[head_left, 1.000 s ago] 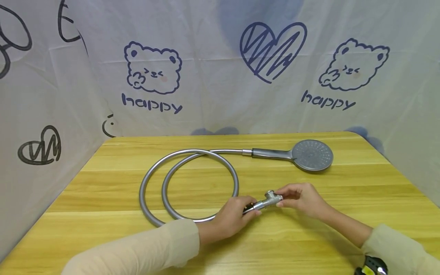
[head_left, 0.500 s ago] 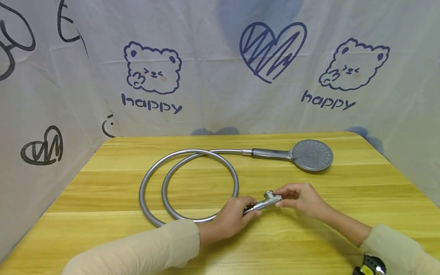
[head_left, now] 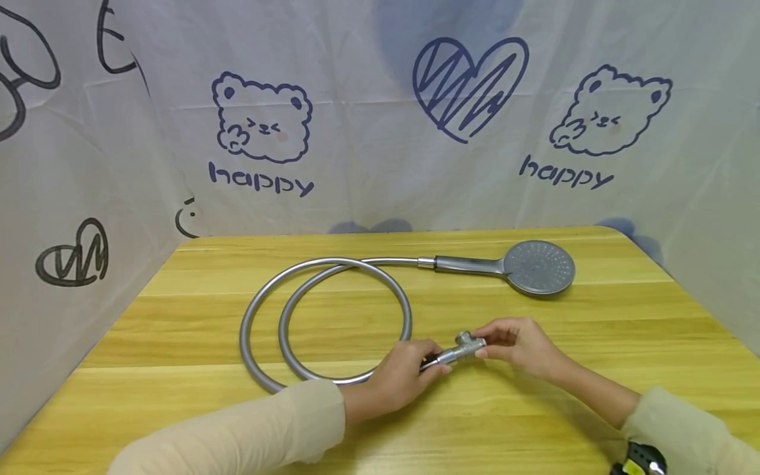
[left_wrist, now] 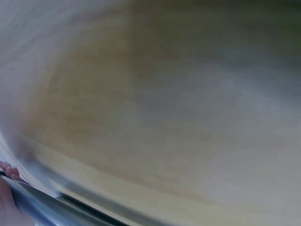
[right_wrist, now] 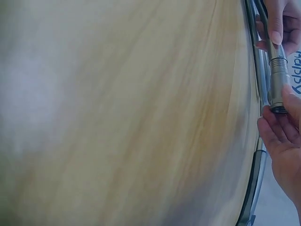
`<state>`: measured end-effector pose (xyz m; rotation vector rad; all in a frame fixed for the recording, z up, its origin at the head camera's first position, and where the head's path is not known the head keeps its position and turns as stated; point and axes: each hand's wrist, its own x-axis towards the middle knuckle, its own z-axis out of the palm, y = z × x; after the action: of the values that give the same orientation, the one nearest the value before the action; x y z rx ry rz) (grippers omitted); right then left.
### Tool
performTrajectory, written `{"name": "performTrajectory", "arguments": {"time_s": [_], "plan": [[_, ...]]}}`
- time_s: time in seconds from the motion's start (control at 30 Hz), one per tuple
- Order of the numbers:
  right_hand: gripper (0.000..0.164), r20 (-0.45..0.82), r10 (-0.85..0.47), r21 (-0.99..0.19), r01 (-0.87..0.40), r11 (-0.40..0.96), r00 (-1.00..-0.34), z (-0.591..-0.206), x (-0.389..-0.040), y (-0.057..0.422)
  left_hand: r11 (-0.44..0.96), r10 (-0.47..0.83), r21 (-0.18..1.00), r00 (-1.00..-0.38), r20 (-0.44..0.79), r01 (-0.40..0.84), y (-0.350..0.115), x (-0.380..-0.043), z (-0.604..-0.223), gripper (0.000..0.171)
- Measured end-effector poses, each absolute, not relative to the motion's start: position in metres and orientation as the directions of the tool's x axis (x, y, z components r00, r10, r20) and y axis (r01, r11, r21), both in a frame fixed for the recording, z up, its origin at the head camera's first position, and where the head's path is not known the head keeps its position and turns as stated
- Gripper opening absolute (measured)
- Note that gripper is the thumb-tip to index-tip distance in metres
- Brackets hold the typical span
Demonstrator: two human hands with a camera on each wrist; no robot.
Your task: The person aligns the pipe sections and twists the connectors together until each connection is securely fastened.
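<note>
My left hand grips the end of a grey shower hose, just behind its chrome end nut. A small T-shaped chrome fitting sits in line with that nut, its side branch pointing up and away. My right hand pinches the fitting's far end between thumb and fingers. In the right wrist view, ridged thread shows at the joint between the hose end and the fitting. The left wrist view catches only a blurred stretch of hose and some fingertips.
Beyond the hands, a round grey shower head lies on the wooden table, joined to the hose's other end. The hose lies in loops left of centre. White cloth with drawings hangs behind the table and at its sides.
The fitting has turned slightly about the hose's line, its side branch sitting a little lower and further left. Both hands stay almost in place.
</note>
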<state>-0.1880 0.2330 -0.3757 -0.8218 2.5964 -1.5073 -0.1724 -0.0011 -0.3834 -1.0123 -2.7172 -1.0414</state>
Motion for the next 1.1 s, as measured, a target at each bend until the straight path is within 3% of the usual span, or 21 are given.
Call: {"name": "performTrajectory", "arguments": {"time_s": [0.5,1.1], "plan": [[0.029,0.167,-0.467,-0.879,-0.345,0.328,-0.868,-0.3740,-0.1857,0.2318,0.572,0.551,0.573,-0.793,0.261,0.586,-0.0010,-0.1711,-0.3827,0.018],[0.036,0.176,-0.536,-0.868,-0.387,0.312,-0.826,-0.3723,-0.1847,0.2357,0.573,0.549,0.570,-0.792,0.267,0.589,-0.0017,-0.1709,-0.3822,0.019]]}}
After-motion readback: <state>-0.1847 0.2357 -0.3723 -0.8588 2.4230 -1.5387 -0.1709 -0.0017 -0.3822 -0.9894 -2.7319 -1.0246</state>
